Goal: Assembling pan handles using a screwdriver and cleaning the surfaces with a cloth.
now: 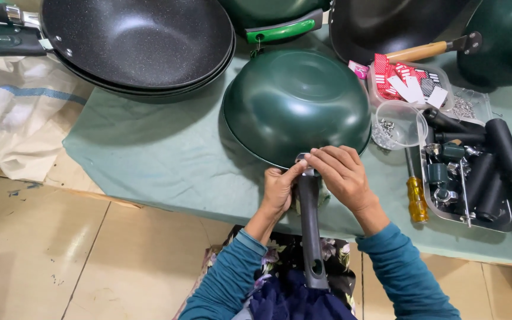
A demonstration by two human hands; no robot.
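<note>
Green wok [294,104] is laid upside down on the table [149,160], near its near edge. Its grey handle [310,231] is gripped by the left hand [280,188], while the metal joint is pinched by the right hand [342,175]. A screwdriver [416,195] lies right.

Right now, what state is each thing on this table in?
Green pan: upside down, handle toward the person.
Left hand: gripping the handle's top.
Right hand: fingers on the handle joint.
Black pans: stacked, upright.
Clear cup: open, small screws inside.
Screwdriver: lying flat, untouched.
Metal tray: holds black handles.
</note>
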